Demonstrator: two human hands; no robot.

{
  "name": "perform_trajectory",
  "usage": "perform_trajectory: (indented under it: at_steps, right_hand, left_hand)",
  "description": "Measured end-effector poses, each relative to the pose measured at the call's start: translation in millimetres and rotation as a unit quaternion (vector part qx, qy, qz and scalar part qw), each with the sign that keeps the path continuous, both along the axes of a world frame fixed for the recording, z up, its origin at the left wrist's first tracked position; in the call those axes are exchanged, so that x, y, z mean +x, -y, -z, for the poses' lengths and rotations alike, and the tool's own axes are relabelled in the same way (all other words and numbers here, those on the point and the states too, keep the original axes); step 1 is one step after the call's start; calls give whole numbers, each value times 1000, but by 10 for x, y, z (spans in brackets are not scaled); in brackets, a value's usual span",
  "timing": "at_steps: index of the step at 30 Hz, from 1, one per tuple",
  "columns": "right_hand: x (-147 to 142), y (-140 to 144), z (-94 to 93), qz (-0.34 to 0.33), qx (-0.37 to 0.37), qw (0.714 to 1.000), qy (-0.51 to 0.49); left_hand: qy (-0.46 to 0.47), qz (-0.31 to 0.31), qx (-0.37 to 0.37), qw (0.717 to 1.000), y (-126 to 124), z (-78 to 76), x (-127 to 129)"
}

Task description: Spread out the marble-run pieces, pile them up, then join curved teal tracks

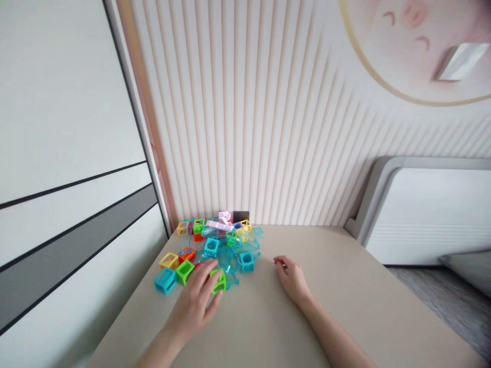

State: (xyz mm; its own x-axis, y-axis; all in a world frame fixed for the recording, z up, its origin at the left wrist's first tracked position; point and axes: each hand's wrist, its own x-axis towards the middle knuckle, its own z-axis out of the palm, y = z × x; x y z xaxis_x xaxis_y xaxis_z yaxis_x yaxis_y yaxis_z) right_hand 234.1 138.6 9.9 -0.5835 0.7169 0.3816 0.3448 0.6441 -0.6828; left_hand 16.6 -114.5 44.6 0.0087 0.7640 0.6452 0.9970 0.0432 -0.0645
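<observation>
My left hand (pixel 195 301) reaches over the near side of a pile of see-through plastic toy pieces, its fingers apart. Close by its fingertips is a green block (pixel 219 282), and whether they touch it I cannot tell. A red piece (pixel 198 265) is partly hidden behind the fingers. Left of the hand lie a green block (pixel 184 272), a blue block (pixel 165 280) and a yellow block (pixel 169 260). My right hand (pixel 293 281) rests on the tabletop to the right of the pile, fingers curled in, with nothing visible in them. The nearest piece to it is a blue block (pixel 247 261).
The beige table (pixel 268 327) meets a ribbed wall (pixel 245 112) at the back. Pale purple pieces (pixel 219 225) and a dark box (pixel 241 216) sit at the pile's rear. A white cabinet (pixel 76 128) borders the left, and a bed headboard (pixel 429 214) stands at right.
</observation>
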Motion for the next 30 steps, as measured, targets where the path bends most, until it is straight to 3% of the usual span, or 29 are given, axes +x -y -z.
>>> perform_trajectory:
  at_steps: [2, 4, 8, 14, 25, 28, 30]
  right_hand:
    - [-30, 76, -11, -8, -21, 1000, -15]
    - [-88, 188, -30, -29, -25, 999, -32]
    - [-158, 397, -41, -107, -19, 994, -23]
    - [-117, 489, -3, -163, -7, 986, 15]
    - [-129, 468, 11, -180, -21, 982, 44]
    - [-136, 461, -63, -176, -8, 984, 12]
    - [-78, 496, -281, -149, 25, 987, -56]
  left_hand:
    - [-38, 120, -2, 992, -319, -31, 269]
    - [-57, 180, 26, 982, -641, -19, 512]
    - [-52, 177, 29, 982, -997, 94, 762]
    - [11, 178, -30, 984, -891, 240, 731]
    - [61, 183, -77, 978, -882, 247, 741]
    - [69, 194, -48, 977, -872, 114, 739]
    - [64, 211, 4, 975, -793, -90, 692]
